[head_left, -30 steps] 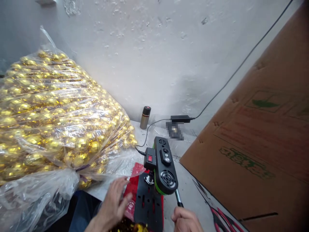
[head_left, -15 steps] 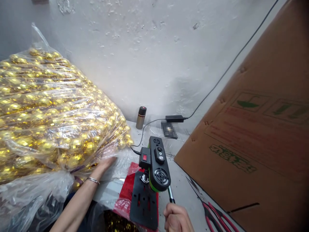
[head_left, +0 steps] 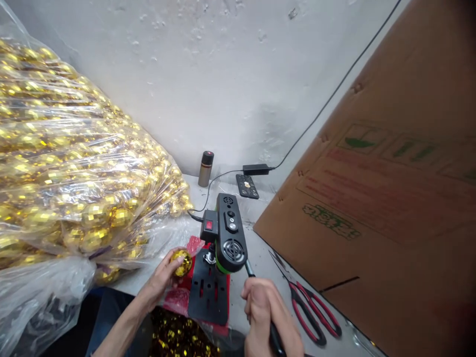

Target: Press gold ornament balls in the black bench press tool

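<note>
My left hand (head_left: 165,275) is closed on a gold mirrored ball (head_left: 182,263), holding it just left of a small black electric machine (head_left: 231,233). The machine has round vents, a red switch and a green lower edge, and is fixed to a slotted black base plate (head_left: 208,302). In my right hand (head_left: 269,315) is a black-handled tool (head_left: 275,342) with a metal shaft. Its tip is hidden behind the machine's near end. Below the plate, a heap of gold pieces (head_left: 182,334) shows at the bottom edge.
A large clear bag of gold balls (head_left: 92,158) fills the left. On the right stands a cardboard box (head_left: 390,173), with red-handled scissors (head_left: 312,312) beside it. A bottle (head_left: 206,168), a phone (head_left: 247,186) and a power adapter (head_left: 255,169) lie near the wall.
My left hand has come out from beside the bag and moved right, now with a gold ball in its fingers. More of the right hand's tool handle shows. The view has shifted.
</note>
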Motion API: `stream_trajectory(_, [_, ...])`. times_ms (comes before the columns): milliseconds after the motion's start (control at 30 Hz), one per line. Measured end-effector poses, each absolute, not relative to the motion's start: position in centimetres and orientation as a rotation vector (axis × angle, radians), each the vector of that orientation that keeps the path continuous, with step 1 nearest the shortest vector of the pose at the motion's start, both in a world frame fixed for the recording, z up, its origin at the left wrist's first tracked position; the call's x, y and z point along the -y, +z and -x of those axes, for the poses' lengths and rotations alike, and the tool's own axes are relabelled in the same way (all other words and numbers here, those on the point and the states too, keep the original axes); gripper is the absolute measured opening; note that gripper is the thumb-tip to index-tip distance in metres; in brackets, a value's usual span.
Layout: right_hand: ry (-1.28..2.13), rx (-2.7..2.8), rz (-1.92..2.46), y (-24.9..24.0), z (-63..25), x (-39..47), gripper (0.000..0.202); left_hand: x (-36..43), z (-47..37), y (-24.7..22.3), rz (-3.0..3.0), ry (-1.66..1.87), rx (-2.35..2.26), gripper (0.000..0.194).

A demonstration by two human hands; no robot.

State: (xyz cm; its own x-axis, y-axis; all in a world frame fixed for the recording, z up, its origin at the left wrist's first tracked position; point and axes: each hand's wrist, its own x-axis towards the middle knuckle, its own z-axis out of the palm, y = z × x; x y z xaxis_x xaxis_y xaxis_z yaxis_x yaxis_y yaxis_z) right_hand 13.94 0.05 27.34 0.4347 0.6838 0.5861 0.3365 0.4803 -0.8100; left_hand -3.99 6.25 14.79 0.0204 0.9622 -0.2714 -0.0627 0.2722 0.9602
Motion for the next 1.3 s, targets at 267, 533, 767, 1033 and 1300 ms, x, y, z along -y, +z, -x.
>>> stream_trajectory(267, [0.194, 1.420, 0.935, 25.7, -15.8, -0.4, 0.027, -5.1, 0.4, 12.8, -1.699, 0.992, -1.404, 0.046])
stream_trajectory(533, [0.272, 1.285, 0.994, 25.7, -14.5, 0.5, 0.030, -5.2, -0.4, 10.9, -1.852, 1.032, -1.440, 0.051])
stream_trajectory(767, [0.278, 1.267, 1.020, 25.7, -14.5, 0.6, 0.030, -5.0, -1.0, 9.9, -2.105, 1.086, -1.442, 0.054])
stream_trajectory(1033, [0.257, 1.271, 1.011, 25.1, -14.6, 0.7, 0.030, -4.9, -2.1, 9.4, -2.022, 1.077, -1.472, 0.052])
stream_trajectory(1300, [0.239, 1.223, 1.062, 25.1, -14.4, 0.9, 0.030, -4.8, -2.6, 9.7, -1.965, 0.978, -1.439, 0.047])
